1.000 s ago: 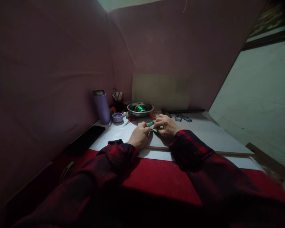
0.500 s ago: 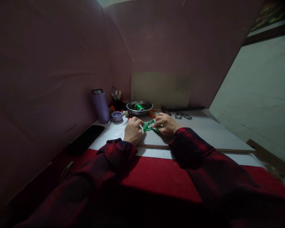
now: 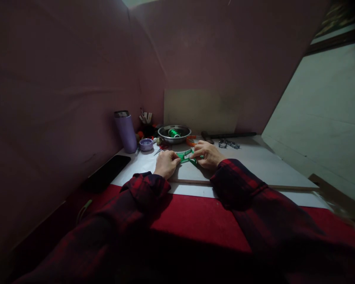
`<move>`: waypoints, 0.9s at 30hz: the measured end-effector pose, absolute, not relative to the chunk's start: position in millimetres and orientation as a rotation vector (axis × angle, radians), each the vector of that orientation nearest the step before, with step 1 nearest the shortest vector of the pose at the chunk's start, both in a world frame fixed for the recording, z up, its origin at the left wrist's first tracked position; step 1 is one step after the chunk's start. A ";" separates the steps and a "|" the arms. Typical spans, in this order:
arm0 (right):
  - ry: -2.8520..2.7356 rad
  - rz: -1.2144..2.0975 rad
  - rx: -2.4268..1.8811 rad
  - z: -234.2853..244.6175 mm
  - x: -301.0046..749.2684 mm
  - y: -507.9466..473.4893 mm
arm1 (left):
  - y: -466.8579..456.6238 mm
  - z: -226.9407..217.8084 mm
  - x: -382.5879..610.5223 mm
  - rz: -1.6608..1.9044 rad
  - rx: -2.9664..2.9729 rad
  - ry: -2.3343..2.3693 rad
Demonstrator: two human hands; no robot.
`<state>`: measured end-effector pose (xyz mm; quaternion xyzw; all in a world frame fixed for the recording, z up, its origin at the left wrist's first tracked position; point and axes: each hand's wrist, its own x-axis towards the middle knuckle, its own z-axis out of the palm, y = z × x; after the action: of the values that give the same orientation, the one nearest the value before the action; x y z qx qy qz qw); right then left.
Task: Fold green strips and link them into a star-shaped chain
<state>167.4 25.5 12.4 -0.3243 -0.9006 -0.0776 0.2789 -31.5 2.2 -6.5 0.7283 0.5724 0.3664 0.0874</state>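
Observation:
On the white board (image 3: 254, 161) in front of me, green thread (image 3: 184, 157) is stretched in bands around several small upright nails. My left hand (image 3: 166, 162) is closed at the left end of this thread figure, thumb and forefinger pinched on the thread. At its right side my right hand (image 3: 207, 154) is closed too, fingers bent down among the nails and green thread. The fingers hide part of the right end. Behind, a spool of green thread (image 3: 174, 133) lies in a metal bowl (image 3: 188, 135).
Left of the bowl are a purple tumbler (image 3: 126, 135), a small purple dish (image 3: 146, 145), red-handled scissors (image 3: 162, 148) and a black phone (image 3: 112, 171). A hammer (image 3: 207, 137), an orange-handled tool (image 3: 191, 141) and dark nailed shapes (image 3: 229, 144) lie at the back.
My left hand has moved slightly down and its thumb now lies against the thread's left end. More of the scissors shows behind it. My right hand has hardly moved.

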 end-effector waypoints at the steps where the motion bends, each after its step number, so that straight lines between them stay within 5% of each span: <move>1: -2.416 -0.209 -0.872 12.4 167.4 25.4 | 1.4 -6.4 -31.0 1.082 2.205 1.711; 27: -2.409 -0.208 -0.870 10.5 166.9 26.2 | 3.9 -3.5 -27.5 1.242 1.335 1.378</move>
<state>166.9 26.2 10.5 -0.3247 -0.8993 -0.0778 0.2823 -27.5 3.9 -3.5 0.5313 0.5485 0.4946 0.4150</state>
